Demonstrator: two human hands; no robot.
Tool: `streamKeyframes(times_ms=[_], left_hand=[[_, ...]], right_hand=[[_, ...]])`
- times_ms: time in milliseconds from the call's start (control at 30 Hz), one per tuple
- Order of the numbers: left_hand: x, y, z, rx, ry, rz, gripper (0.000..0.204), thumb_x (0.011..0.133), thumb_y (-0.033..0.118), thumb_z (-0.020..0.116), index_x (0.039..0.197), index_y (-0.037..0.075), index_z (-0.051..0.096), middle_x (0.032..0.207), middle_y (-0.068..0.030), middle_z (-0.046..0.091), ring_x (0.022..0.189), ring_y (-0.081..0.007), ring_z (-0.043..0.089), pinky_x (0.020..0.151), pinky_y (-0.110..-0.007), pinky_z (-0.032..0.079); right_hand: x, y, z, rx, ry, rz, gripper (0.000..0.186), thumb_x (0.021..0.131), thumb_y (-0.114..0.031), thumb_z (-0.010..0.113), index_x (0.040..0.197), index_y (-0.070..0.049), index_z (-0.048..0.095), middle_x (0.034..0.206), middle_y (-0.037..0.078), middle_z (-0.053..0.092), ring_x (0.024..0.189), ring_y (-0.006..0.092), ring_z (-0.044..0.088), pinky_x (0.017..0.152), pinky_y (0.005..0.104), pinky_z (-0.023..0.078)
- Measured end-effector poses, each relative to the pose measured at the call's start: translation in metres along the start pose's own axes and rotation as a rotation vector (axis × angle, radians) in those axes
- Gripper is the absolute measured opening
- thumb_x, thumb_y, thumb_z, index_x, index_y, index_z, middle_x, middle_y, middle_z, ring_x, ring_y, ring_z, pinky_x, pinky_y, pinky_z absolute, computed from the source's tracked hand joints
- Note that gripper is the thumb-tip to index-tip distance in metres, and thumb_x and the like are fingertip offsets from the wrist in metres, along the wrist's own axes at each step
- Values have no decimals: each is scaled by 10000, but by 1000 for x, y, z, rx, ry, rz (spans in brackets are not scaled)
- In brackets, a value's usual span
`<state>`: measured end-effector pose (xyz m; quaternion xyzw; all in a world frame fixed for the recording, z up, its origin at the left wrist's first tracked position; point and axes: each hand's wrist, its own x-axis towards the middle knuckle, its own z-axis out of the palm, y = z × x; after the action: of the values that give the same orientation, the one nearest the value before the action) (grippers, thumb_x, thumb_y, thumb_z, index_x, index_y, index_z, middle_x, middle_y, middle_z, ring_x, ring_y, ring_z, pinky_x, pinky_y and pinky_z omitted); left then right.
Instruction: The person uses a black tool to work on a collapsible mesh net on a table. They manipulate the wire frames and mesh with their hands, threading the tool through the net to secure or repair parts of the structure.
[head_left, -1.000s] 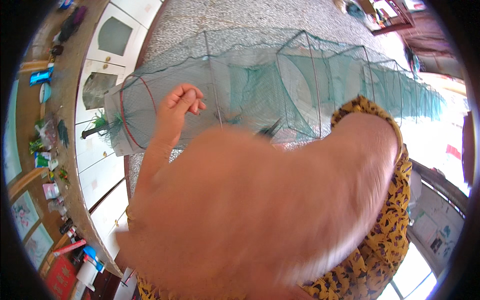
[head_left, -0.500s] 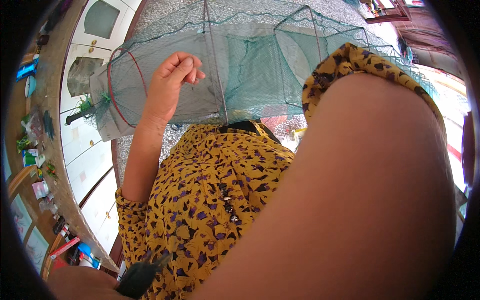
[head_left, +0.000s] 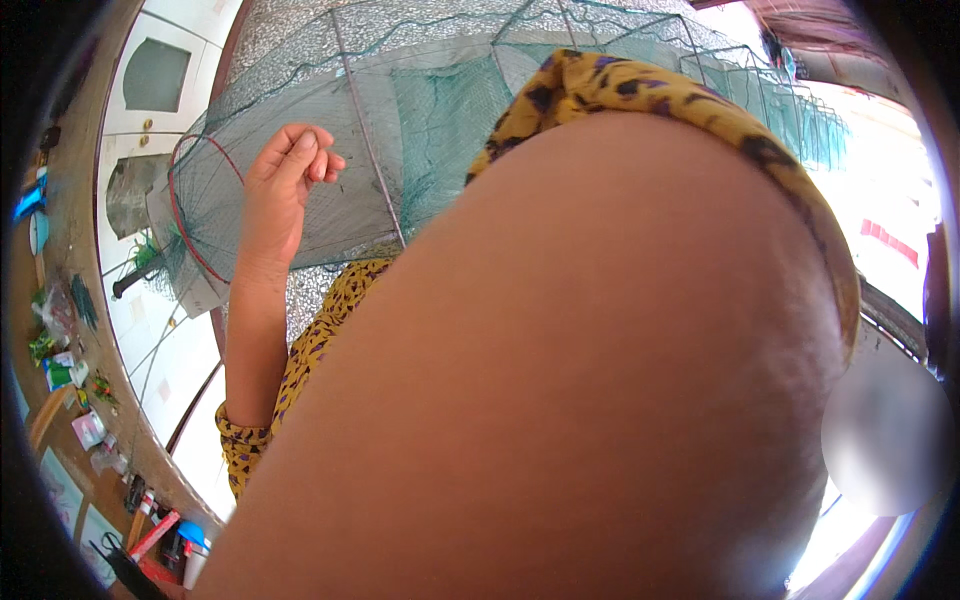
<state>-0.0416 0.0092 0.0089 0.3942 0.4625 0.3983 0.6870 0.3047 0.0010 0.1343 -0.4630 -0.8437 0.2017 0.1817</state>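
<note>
A long green net cage (head_left: 440, 120) on wire frames stretches across the top of the view, with a red ring (head_left: 190, 235) at its left end. My left hand (head_left: 285, 180) is raised against the mesh near that end, its fingertips pinched together on the netting. My right upper arm (head_left: 600, 380), in a yellow patterned sleeve (head_left: 640, 90), fills most of the picture and covers the middle of the net. My right hand is hidden.
White cabinet doors (head_left: 150, 75) stand at the left, above a speckled floor (head_left: 290, 30). A wooden shelf (head_left: 60, 350) along the left rim holds several small packets. Red and blue items (head_left: 175, 535) sit at the lower left.
My right arm has swung up and closer, now hiding my torso and more of the net. My left hand keeps its pinch on the mesh and has barely shifted.
</note>
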Motion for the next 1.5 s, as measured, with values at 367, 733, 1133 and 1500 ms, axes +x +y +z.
streamKeyframes(times_ms=[367,733,1133,1500], left_hand=[[-19,-6,-16,12,88,67,155,920,131,499,941,-4,573,681,-9,472,690,-133,507,722,-297,448],[-5,-12,-3,-37,-67,11,174,928,162,499,941,14,589,689,-3,518,767,-163,580,748,-290,462],[-5,-13,4,-66,-54,27,177,932,160,493,913,9,583,691,-14,533,750,-162,592,747,-287,479],[-2,-16,6,-77,-41,14,187,931,171,493,929,3,575,670,-11,502,736,-172,572,754,-302,466]], right_hand=[[32,-26,6,90,-57,-241,110,783,-143,637,881,-92,630,835,63,605,768,272,600,644,332,488],[26,-180,43,221,-270,-954,101,783,-148,635,868,-95,638,837,63,602,783,274,597,661,334,487],[19,-178,41,289,-323,-1040,92,782,-153,632,853,-97,646,840,62,598,799,276,593,678,337,486],[35,-187,41,197,-117,-975,86,781,-158,631,840,-100,654,843,62,595,814,278,590,695,340,485]])
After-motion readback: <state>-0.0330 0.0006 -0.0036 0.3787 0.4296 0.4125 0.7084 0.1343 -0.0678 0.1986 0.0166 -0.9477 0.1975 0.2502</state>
